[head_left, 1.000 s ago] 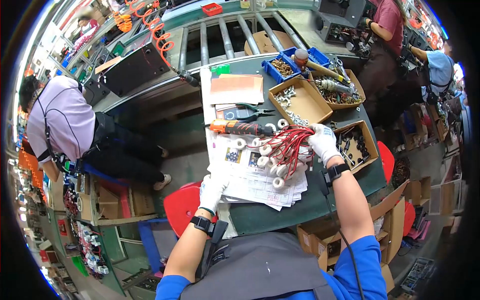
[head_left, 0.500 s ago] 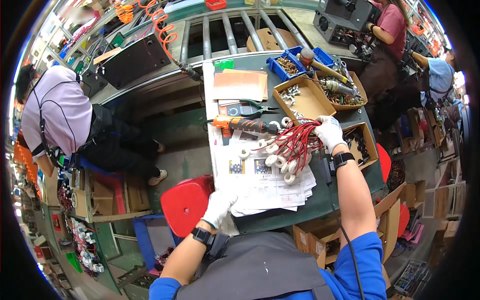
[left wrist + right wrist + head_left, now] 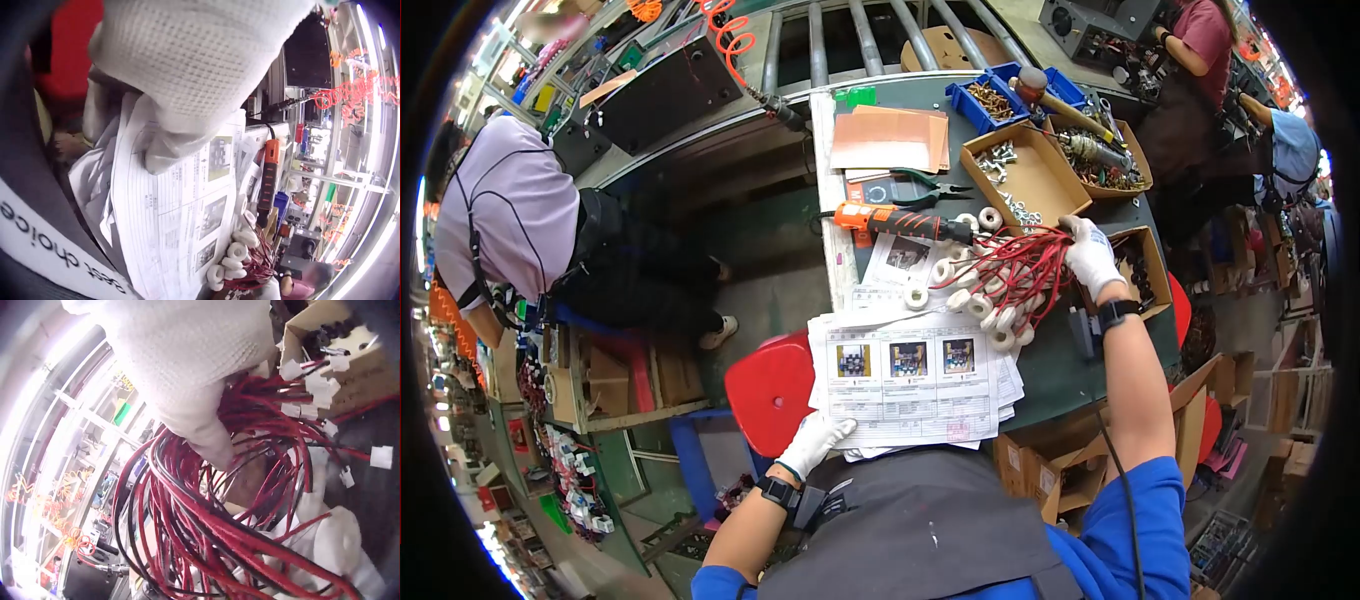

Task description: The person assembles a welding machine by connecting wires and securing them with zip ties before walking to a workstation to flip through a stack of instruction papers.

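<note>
My gloved left hand (image 3: pixel 815 443) pinches the lower left edge of a stack of printed sheets (image 3: pixel 920 405), thumb on top, as the left wrist view shows. Three small photos are printed across the top sheet. On the right, my gloved right hand (image 3: pixel 1094 258) grips a bundle of red and black wires (image 3: pixel 206 519). White plug connectors (image 3: pixel 322 390) stick out of the bundle past the hand. At the wires' other end, several white rings (image 3: pixel 980 305) lie in a heap partly over the papers.
Behind the rings lie an orange-and-black power screwdriver (image 3: pixel 900 222), green-handled pliers (image 3: pixel 930 188) and copper-coloured sheets (image 3: pixel 885 140). Cardboard trays (image 3: pixel 1025 185) of screws and blue bins (image 3: pixel 990 103) stand at the right. A red stool (image 3: pixel 770 395) is at the table's left side.
The left hand has gone from loose beside the papers to pinching their edge, and the stack has come nearer the body. The right hand still grips the wires, drawn slightly right.
</note>
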A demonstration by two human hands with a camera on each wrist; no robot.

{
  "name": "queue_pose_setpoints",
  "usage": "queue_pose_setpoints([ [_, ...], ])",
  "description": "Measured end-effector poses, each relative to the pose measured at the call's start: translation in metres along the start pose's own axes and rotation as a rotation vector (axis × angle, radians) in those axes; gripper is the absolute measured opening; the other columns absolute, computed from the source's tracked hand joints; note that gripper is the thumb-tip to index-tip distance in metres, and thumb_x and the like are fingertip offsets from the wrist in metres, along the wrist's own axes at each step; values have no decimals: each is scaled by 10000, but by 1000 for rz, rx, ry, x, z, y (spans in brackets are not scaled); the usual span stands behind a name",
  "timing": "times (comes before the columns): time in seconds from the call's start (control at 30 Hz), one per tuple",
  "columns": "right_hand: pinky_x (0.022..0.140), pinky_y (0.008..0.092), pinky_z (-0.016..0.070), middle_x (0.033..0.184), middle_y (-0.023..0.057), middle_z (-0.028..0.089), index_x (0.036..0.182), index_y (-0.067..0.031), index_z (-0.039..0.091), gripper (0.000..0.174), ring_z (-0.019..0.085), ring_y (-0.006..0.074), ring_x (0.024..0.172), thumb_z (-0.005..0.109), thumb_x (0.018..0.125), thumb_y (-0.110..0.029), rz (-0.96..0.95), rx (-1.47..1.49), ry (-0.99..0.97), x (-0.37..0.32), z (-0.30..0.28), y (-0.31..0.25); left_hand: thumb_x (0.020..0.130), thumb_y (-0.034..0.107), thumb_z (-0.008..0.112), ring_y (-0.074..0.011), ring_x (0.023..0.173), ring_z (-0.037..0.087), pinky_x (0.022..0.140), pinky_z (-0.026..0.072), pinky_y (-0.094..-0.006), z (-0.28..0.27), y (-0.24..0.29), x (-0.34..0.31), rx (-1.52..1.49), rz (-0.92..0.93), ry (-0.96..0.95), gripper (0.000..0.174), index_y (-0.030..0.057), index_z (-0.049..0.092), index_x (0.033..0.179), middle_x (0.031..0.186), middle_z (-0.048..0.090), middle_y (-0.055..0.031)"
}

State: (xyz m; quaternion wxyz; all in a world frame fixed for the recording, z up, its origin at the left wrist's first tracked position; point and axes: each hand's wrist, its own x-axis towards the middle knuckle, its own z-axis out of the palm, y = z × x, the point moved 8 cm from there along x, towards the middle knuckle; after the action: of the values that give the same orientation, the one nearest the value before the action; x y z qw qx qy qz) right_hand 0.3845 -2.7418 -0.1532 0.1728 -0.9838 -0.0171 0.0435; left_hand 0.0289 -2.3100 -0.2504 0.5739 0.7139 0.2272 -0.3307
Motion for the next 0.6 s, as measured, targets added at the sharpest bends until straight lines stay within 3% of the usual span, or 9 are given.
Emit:
queue_pose_setpoints([
  [0.07, 1029, 403, 429, 1404, 180, 492, 1371, -127, 505, 660, 522, 368, 1233, 644, 729, -63, -153, -84, 20, -30, -20, -23, 849, 364, 705, -238, 1059, 651, 912, 496, -336, -6, 23, -12, 125, -30, 46, 537, -7, 606, 1224, 1141, 684, -152],
  [0.13, 1083, 462, 371, 1470, 223, 390, 1417, -136, 448, 727, 421, 421, 1311, 636, 723, -27, -186, -141, 76, -73, -46, -49, 780, 412, 764, -307, 1159, 591, 970, 471, -398, -41, 5, -14, 316, -4, 383, 810, -50, 441, 1361, 1277, 581, -231],
  [0.2, 1096, 486, 345, 1484, 219, 367, 1420, -114, 444, 729, 397, 414, 1330, 638, 725, -8, -152, -267, 231, -116, -65, -67, 782, 333, 770, -361, 1143, 580, 988, 452, -442, -67, 21, -31, 347, 95, 641, 759, -66, 439, 1337, 1297, 541, -238],
  [0.23, 1086, 488, 356, 1458, 220, 399, 1401, -96, 464, 698, 417, 412, 1313, 631, 731, 1, -185, -197, 340, -140, -74, -82, 784, 245, 758, -389, 1095, 588, 984, 446, -469, -77, 16, -30, 467, 306, 786, 641, -45, 488, 1287, 1280, 539, -223],
  [0.27, 1075, 490, 367, 1433, 220, 430, 1382, -79, 484, 667, 438, 410, 1296, 624, 736, 10, -218, -125, 449, -164, -79, -94, 776, 185, 730, -381, 1079, 591, 968, 453, -466, -75, 47, -40, 578, 502, 853, 513, -13, 558, 1216, 1231, 578, -207],
  [0.33, 1053, 476, 392, 1365, 210, 499, 1328, -46, 528, 595, 480, 393, 1256, 641, 746, -8, -268, 230, 345, -202, -40, -100, 753, 137, 712, -367, 1071, 596, 949, 462, -470, -52, 101, -46, 745, 719, 744, 419, 13, 609, 1140, 1170, 614, -191],
  [0.4, 1024, 462, 420, 1305, 199, 546, 1294, -72, 565, 555, 516, 380, 1214, 681, 751, -68, -442, 308, 84, -228, 3, -151, 761, 151, 685, -354, 1065, 604, 930, 473, -456, -19, 126, -26, 691, 870, 439, 371, 35, 617, 1107, 1158, 620, -194],
  [0.47, 1030, 466, 408, 1338, 187, 525, 1310, -126, 559, 564, 492, 356, 1251, 717, 771, -187, -466, 233, -186, -234, 60, -180, 767, 188, 672, -350, 1075, 601, 928, 471, -459, 15, 142, -4, 892, 875, 307, 415, 42, 602, 1149, 1186, 609, -189],
  [0.6, 1127, 540, 236, 1445, 165, 453, 1358, -224, 533, 582, 405, 344, 1348, 675, 821, -398, -649, -110, -172, -202, 106, -206, 775, 228, 672, -349, 1152, 558, 970, 445, -454, 35, 143, 35, 1050, 794, 217, 491, 73, 581, 1232, 1300, 556, -184],
])
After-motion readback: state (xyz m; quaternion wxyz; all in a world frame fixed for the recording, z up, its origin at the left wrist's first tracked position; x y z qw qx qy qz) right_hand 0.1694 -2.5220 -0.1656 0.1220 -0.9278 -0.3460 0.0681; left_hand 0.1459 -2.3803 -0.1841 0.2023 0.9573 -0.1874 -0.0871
